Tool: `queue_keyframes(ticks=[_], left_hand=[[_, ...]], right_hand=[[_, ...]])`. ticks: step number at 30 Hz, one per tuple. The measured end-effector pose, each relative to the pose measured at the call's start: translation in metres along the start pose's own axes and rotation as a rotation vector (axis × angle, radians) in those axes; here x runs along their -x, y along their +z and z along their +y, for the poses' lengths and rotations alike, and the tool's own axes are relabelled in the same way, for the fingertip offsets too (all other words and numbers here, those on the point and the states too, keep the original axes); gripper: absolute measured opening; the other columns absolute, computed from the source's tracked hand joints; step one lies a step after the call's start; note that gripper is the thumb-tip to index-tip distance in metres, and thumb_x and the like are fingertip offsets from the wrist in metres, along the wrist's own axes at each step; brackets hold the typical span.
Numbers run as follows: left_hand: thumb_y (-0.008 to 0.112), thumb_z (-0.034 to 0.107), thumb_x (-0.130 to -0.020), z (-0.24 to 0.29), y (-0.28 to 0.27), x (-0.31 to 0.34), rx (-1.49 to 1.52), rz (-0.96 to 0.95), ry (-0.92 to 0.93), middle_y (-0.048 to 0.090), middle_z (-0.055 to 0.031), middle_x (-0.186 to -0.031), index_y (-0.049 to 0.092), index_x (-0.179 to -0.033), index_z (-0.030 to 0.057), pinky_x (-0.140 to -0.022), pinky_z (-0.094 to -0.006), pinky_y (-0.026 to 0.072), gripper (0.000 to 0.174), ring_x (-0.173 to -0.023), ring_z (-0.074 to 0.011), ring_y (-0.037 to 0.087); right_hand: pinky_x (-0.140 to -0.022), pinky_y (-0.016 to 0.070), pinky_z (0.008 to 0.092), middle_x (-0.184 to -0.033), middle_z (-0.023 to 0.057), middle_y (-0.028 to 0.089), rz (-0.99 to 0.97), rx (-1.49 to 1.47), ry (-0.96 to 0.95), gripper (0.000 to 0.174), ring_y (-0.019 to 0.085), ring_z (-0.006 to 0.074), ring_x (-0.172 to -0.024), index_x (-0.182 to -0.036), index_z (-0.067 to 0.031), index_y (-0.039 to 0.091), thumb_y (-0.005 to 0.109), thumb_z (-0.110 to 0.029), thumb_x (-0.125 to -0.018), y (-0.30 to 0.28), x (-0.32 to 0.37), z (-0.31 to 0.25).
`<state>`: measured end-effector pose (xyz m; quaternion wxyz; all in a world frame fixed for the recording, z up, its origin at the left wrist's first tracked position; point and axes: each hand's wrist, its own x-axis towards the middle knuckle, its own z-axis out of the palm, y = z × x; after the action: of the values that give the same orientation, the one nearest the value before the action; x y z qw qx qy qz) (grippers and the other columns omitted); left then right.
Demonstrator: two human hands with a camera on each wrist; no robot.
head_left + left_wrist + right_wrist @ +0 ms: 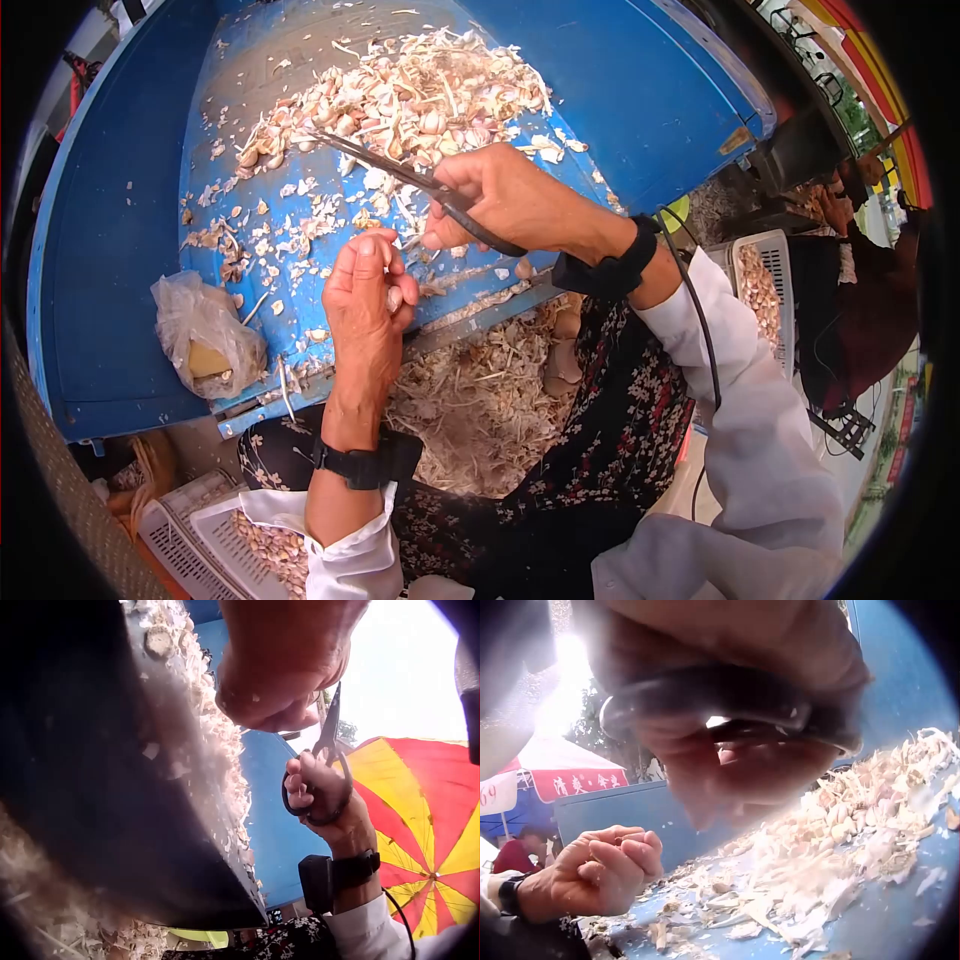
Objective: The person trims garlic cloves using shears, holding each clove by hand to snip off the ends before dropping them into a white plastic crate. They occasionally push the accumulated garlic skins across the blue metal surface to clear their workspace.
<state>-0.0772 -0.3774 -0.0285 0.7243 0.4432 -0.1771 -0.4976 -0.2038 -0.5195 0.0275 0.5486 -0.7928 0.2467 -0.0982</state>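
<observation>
Black-handled scissors (462,212) are held in my right hand (520,200), fingers through the handles, blades pointing up and left over the garlic heap (430,95). Just below and left of it, my left hand (365,300) has its fingers curled round a small pale garlic piece (394,298). In the left wrist view the scissors (328,742) show with the blades close together, near the left hand (285,667). The right wrist view shows the left hand (604,874) with curled fingers, beside garlic and peelings (840,840) on the blue surface.
A plastic bag (205,335) with a yellowish item lies at the tray's left. Blue side walls (115,220) flank the work surface. Peelings (480,400) fill the space below its front edge. Baskets of garlic cloves stand at lower left (270,550) and at right (760,290).
</observation>
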Motion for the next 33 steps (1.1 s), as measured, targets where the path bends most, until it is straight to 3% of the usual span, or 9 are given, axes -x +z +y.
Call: queue_keyframes(ticks=[7,9,10,13,18,22,25,30,33], left_hand=[[0.053,0.019,-0.093,0.021,-0.016,0.001,0.314,0.053,-0.012,0.053,-0.0046,-0.081,0.049,-0.107,0.0077,-0.033,-0.0148,0.0245,0.019,-0.052,-0.0061,0.044],[0.053,0.019,-0.093,0.023,-0.023,-0.001,0.367,0.039,0.004,0.053,-0.0047,-0.081,0.049,-0.105,0.0081,-0.032,-0.0149,0.0247,0.017,-0.052,-0.0062,0.044],[0.052,0.019,-0.093,0.023,-0.027,-0.002,0.422,0.02,0.009,0.053,-0.0047,-0.082,0.049,-0.103,0.0084,-0.032,-0.0149,0.025,0.015,-0.052,-0.0063,0.044],[0.054,0.015,-0.093,0.017,-0.026,-0.002,0.473,0.012,-0.014,0.055,-0.0054,-0.085,0.049,-0.098,0.0086,-0.033,-0.0149,0.0265,0.01,-0.053,-0.0066,0.045],[0.056,0.01,-0.092,0.009,-0.025,-0.005,0.333,0.043,-0.023,0.056,-0.0039,-0.088,0.054,-0.104,0.0064,-0.035,-0.0145,0.0273,0.012,-0.057,-0.0052,0.047],[0.058,0.014,-0.092,0.015,-0.021,-0.005,0.24,0.044,-0.025,0.056,-0.0019,-0.083,0.056,-0.104,0.005,-0.035,-0.0143,0.026,0.016,-0.055,-0.0044,0.048],[0.059,0.018,-0.092,0.016,-0.023,-0.004,0.157,0.076,-0.059,0.056,-0.0012,-0.079,0.057,-0.102,0.0046,-0.036,-0.0144,0.0252,0.017,-0.053,-0.004,0.048],[0.061,0.024,-0.091,0.011,-0.016,-0.001,0.063,0.061,-0.103,0.056,0.0004,-0.078,0.059,-0.099,0.0049,-0.037,-0.0147,0.0263,0.021,-0.053,-0.0038,0.049],[0.061,0.028,-0.091,0.001,-0.004,0.001,0.017,0.036,-0.165,0.057,0.0008,-0.08,0.059,-0.103,0.0048,-0.039,-0.0152,0.0266,0.027,-0.054,-0.0037,0.049]], right_hand=[[-0.051,0.0417,0.0275,-0.065,0.0031,0.062,0.096,0.696,-0.081,0.014,0.056,0.0091,-0.057,-0.074,-0.0018,0.059,0.071,-0.009,-0.075,-0.008,0.036,0.053],[-0.051,0.0426,0.0233,-0.066,0.0011,0.062,-0.205,0.046,0.164,0.016,0.055,0.0067,-0.055,-0.073,-0.002,0.058,0.07,-0.011,-0.078,-0.013,0.038,0.04],[-0.05,0.0413,0.0214,-0.063,-0.001,0.059,-0.155,-0.177,0.22,0.017,0.053,0.0044,-0.054,-0.073,-0.0019,0.058,0.07,-0.012,-0.079,-0.013,0.036,0.033],[-0.046,0.0343,0.0223,-0.059,-0.0028,0.053,0.256,0.365,-0.043,0.017,0.046,0.0032,-0.053,-0.073,-0.0023,0.06,0.071,-0.014,-0.077,-0.036,-0.002,0.04],[-0.046,0.0348,0.0281,-0.056,0.0011,0.053,0.407,0.393,-0.044,0.018,0.046,0.0061,-0.052,-0.074,-0.0027,0.061,0.072,-0.017,-0.073,-0.046,-0.057,0.06],[-0.053,0.0398,0.0387,-0.062,0.0184,0.056,0.196,0.721,-0.135,0.019,0.05,0.0319,-0.055,-0.07,0.0012,0.057,0.07,-0.012,-0.069,-0.028,-0.061,0.063],[-0.053,0.0401,0.0357,-0.061,0.0123,0.059,0.033,0.676,-0.057,0.021,0.053,0.0201,-0.055,-0.072,0.0006,0.058,0.074,-0.012,-0.068,-0.023,-0.053,0.05],[-0.062,0.0473,0.0246,-0.075,0.0021,0.064,-0.088,-0.089,0.086,0.024,0.059,0.0086,-0.068,-0.081,-0.002,0.06,0.078,-0.015,-0.071,-0.015,-0.036,0.014],[-0.06,0.0434,0.0229,-0.075,0.0014,0.062,-0.041,0.128,-0.166,0.02,0.055,0.006,-0.069,-0.084,-0.0019,0.062,0.076,-0.009,-0.072,0.007,-0.027,0.005]])
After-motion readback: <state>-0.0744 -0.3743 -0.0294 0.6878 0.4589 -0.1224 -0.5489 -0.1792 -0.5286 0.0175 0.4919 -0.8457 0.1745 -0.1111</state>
